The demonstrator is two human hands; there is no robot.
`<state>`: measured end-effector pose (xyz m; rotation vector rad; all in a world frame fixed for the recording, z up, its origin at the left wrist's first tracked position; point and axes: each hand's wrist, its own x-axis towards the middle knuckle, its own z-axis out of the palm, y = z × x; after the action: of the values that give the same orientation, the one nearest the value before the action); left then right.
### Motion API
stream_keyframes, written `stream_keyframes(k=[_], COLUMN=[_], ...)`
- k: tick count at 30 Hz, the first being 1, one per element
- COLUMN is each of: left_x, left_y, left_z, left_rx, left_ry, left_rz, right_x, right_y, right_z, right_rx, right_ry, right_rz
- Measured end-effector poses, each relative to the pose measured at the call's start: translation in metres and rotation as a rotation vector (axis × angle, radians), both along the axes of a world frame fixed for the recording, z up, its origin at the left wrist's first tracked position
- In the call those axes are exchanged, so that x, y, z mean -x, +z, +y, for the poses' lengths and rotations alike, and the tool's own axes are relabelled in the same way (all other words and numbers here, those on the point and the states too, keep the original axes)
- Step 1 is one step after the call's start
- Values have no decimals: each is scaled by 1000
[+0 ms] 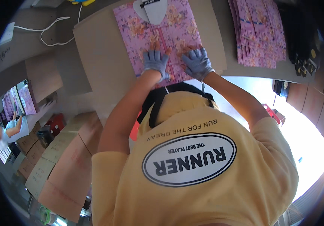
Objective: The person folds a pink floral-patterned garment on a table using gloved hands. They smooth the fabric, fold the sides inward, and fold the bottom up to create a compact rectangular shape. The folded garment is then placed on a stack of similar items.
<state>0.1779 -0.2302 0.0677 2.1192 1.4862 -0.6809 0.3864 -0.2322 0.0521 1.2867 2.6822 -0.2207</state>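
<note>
A folded pink garment with a floral print lies flat on a brown cardboard sheet on the table. At its far end is a white collar-shaped insert with a dark label. My left hand, in a grey-blue fingerless glove, rests on the near left part of the cloth, fingers stretched out. Gloved the same way, my right hand lies on the near right part with its fingers spread. A darker pink strip runs down the garment between both hands.
Overlapping pink floral garments lie at the right, beside dark items with tags. A white cable crosses the surface at far left. Cardboard boxes stand lower left; beyond them another person works at a table.
</note>
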Motion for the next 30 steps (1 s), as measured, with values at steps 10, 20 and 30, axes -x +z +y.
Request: stream_keyframes(k=[10, 20, 30], left_x=[1, -2, -2], left_y=[-8, -19, -9], left_z=[-2, -4, 2], left_rx=[125, 93, 97], left_ry=[35, 42, 30], left_rz=[-55, 11, 103], right_x=[44, 72, 18], right_y=[-6, -31, -41], right_z=[260, 366, 153], right_rx=[-254, -150, -274], right_ry=[-126, -150, 371], right_rz=[22, 114, 178])
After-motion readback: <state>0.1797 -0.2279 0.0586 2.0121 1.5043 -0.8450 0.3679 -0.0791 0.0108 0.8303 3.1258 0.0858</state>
